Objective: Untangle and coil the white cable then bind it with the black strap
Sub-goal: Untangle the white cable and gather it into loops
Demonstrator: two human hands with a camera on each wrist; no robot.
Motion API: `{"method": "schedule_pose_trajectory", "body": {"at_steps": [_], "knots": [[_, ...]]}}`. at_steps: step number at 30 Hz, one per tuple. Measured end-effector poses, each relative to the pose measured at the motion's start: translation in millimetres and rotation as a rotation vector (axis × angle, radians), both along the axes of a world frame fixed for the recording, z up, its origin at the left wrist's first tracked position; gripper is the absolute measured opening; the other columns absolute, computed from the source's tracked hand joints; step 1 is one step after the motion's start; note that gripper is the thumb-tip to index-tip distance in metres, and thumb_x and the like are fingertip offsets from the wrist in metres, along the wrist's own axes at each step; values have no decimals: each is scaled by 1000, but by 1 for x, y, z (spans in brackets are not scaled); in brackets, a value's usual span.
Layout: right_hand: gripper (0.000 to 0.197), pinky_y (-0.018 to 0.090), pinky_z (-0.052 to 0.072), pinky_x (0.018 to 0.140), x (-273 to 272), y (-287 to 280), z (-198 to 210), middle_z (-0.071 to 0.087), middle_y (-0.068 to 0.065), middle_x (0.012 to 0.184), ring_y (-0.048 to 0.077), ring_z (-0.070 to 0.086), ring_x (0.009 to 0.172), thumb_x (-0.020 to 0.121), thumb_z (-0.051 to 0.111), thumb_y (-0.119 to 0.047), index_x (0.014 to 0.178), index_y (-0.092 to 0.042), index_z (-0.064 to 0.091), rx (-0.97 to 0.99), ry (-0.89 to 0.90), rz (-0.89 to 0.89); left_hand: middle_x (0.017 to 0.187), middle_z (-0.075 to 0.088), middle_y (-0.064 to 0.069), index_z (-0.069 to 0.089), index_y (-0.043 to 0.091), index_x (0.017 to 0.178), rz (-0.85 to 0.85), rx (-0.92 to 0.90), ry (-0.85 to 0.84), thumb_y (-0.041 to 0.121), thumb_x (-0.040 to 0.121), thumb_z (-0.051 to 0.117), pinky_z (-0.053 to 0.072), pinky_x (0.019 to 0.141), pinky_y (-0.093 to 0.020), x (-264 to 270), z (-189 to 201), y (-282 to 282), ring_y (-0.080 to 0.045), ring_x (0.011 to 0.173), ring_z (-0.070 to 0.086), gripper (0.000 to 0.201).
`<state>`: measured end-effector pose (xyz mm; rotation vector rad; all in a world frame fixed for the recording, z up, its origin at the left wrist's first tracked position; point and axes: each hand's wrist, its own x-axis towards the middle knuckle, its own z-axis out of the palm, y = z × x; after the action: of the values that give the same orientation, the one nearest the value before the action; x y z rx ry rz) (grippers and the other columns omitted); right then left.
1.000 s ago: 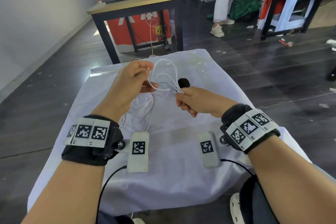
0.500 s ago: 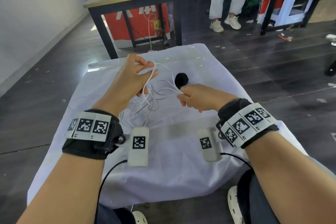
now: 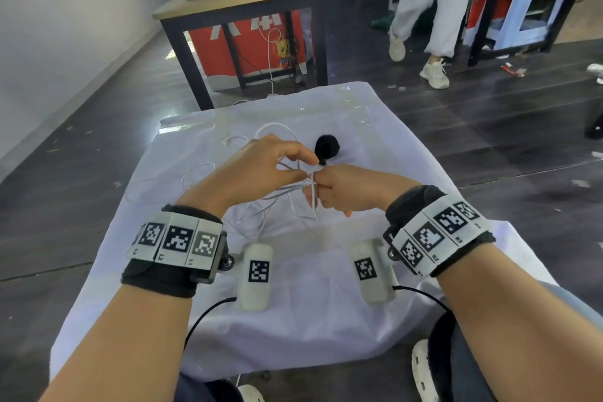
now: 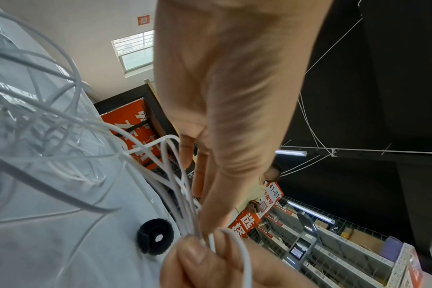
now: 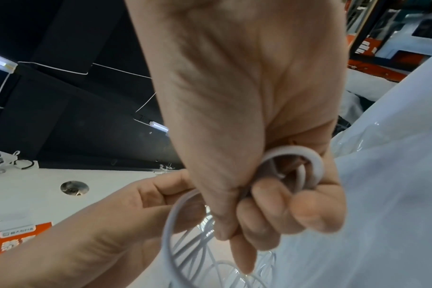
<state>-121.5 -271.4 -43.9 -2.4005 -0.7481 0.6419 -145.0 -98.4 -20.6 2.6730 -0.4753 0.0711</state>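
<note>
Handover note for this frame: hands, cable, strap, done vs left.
Left hand: pinches strands of the thin white cable, fingertips meeting the right hand.
Right hand: fist gripping several gathered cable loops.
Cable: partly gathered between the hands; loose tangled loops trail onto the white cloth-covered table.
Rolled black fabric strap: lying untouched on the cloth just beyond the hands.
Done: some loops collected.
Left: finish untangling and coiling, then bind with the strap.
</note>
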Motion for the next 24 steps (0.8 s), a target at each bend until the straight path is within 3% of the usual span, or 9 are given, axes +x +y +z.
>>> {"method": "schedule_pose_trajectory", "body": {"at_steps": [2,5,8,12,15,17,19,21,24], "knots": [[26,13,44,50,0,-1,2,48,-10,75,4,47,58,101,32,-11,111,-9,56,24,-15,-11,108,61,22,64,37,114,-47,-11,30,30,85,69,32,88,-2,0,1,0,12,102,47,31],[24,15,43,51,0,-3,4,48,-3,74,10,46,55,97,32,-7,94,-11,55,63,-29,-17,109,63,21,56,28,110,-83,-42,94,28,84,70,41,94,-21,-2,3,-1,2,108,50,29],[25,12,41,48,0,-4,4,50,-2,71,11,47,52,98,35,-10,86,-14,58,98,-46,-33,104,59,26,53,30,108,-69,88,29,37,87,64,33,96,-30,-3,2,-3,-2,106,39,24],[19,22,43,57,2,-5,4,53,6,75,15,49,55,98,41,-12,95,-7,59,186,8,-71,100,54,25,54,34,121,-85,260,-41,45,92,53,26,92,-30,0,-2,-3,-3,102,32,31],[11,20,44,52,3,-5,4,53,1,72,12,46,53,100,42,-15,97,-12,52,291,85,-108,92,59,15,61,25,111,-84,342,-56,41,95,49,31,94,-34,2,-3,1,-8,99,35,26],[7,18,43,48,3,-5,4,52,0,69,10,44,50,101,41,-18,106,-14,46,351,121,-134,79,55,17,63,24,97,-73,339,-28,39,96,47,30,89,-30,2,-4,5,-8,100,35,22],[24,19,43,47,5,-5,3,51,1,66,10,43,48,100,44,-23,123,-16,40,407,136,-142,74,54,19,59,27,89,-87,272,38,37,99,41,31,80,-19,2,-3,7,-7,96,40,23],[42,20,44,49,6,-6,2,49,2,64,9,44,48,100,46,-24,138,-29,30,466,141,-115,74,57,17,58,26,87,-81,229,115,36,101,36,35,71,-8,1,-1,7,-7,85,50,28],[46,20,46,52,5,-7,-1,47,3,64,10,44,50,101,42,-19,139,-43,31,509,135,-39,73,61,15,57,24,84,-49,216,174,37,102,33,35,68,-4,-1,1,4,0,72,53,32]]}}
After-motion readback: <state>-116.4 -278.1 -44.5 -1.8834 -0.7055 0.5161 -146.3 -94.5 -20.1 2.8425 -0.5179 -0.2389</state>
